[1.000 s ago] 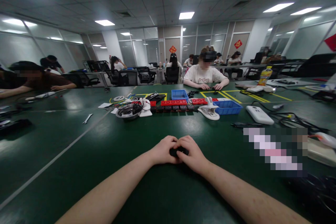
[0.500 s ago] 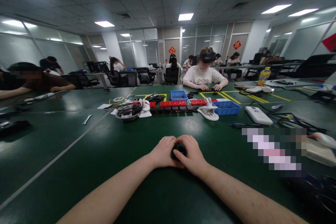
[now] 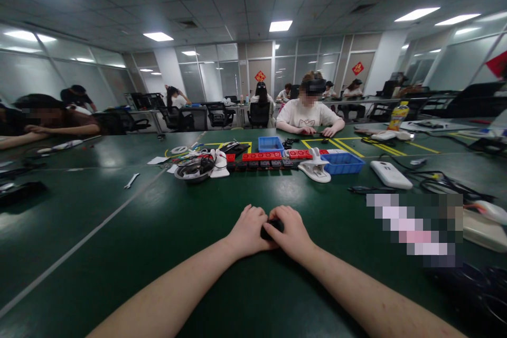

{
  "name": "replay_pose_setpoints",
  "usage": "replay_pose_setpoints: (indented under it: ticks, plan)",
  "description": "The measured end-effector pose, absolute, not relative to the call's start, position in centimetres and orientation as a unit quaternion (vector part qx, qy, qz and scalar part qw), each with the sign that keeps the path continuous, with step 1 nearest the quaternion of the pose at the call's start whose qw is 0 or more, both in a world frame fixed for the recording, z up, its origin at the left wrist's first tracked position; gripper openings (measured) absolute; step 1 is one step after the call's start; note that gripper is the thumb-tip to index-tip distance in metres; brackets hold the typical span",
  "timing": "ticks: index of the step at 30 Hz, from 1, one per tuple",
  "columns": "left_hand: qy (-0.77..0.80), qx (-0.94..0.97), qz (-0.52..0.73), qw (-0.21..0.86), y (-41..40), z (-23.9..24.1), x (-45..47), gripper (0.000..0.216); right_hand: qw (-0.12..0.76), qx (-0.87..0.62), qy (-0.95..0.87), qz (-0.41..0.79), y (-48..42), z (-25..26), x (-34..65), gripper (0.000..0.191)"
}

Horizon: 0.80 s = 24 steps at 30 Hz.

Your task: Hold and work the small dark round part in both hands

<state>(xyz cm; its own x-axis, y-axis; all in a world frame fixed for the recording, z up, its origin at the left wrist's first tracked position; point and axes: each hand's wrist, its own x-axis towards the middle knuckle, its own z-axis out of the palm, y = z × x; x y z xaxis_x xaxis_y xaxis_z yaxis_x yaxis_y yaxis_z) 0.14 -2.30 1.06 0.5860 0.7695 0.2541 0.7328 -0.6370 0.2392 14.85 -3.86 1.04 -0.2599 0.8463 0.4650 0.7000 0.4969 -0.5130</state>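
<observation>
Both my hands rest on the green table [image 3: 119, 232] in front of me, pressed together around a small black part [image 3: 270, 228]. My left hand [image 3: 249, 231] curls its fingers on the part's left side. My right hand [image 3: 291, 232] grips it from the right, thumb against it. Most of the part is hidden between my fingers, so its shape stays unclear.
Further back lie a row of red and black blocks [image 3: 269, 158], two blue bins [image 3: 343, 162], a white clamp-like tool [image 3: 315, 168], a bowl of cables [image 3: 194, 168], a wrench [image 3: 131, 179] and a white device [image 3: 391, 174]. A person [image 3: 311, 113] sits opposite; others work at the left and behind.
My hands have shifted slightly around the black part, staying together at the same spot. The person at the far left has raised a hand toward the head.
</observation>
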Motion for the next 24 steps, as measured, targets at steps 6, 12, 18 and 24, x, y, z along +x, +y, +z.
replay_pose_setpoints:
  ticks: [6, 12, 18, 24]
  plan:
    - [0.376, 0.895, 0.186, 0.154, -1.8, 1.6, -0.6, 0.045, 0.384, -0.409, -0.815, 0.146, -3.8, 1.1, 15.2, 0.008]
    - [0.326, 0.906, 0.166, 0.215, -0.7, 1.0, -1.4, 0.032, 0.41, -0.351, -0.821, 0.185, -4.0, 1.3, 15.1, 0.023]
    - [0.3, 0.921, 0.174, 0.176, -0.3, 0.3, -1.4, 0.025, 0.405, -0.312, -0.841, 0.177, -4.5, 1.3, 14.7, 0.023]
    - [0.333, 0.911, 0.182, 0.164, -0.9, 0.7, -1.2, 0.062, 0.422, -0.32, -0.838, 0.135, -4.9, 1.8, 14.9, 0.023]
